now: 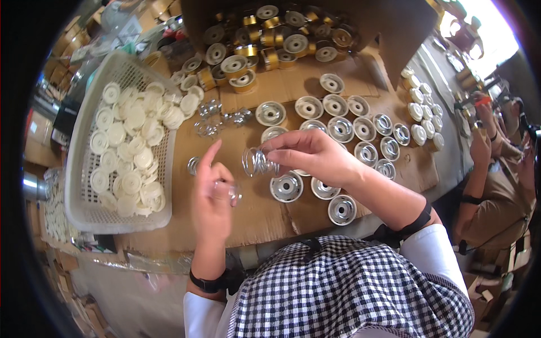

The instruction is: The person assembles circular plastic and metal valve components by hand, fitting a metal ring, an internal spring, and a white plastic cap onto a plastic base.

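Observation:
My right hand (315, 153) pinches metal coil springs (258, 162) between thumb and fingers above the cardboard; how many coils are bunched there is hard to tell. To its left, my left hand (213, 194) is raised and blurred, index finger pointing up and the others curled around a shiny wire piece (235, 195) that looks like another spring. A small heap of loose springs (209, 119) lies beyond the hands, and a single spring (193, 165) rests beside my left hand. Round silver metal cups (286, 186) with centre holes stand in rows under and right of my right hand.
At left stands a white perforated basket (79, 208) full of white plastic discs (135, 118). Gold-sided round parts (242, 79) pile up in a cardboard box (394, 39) at the back. White-capped parts (418, 135) line the right edge. Another person (496, 197) works at far right.

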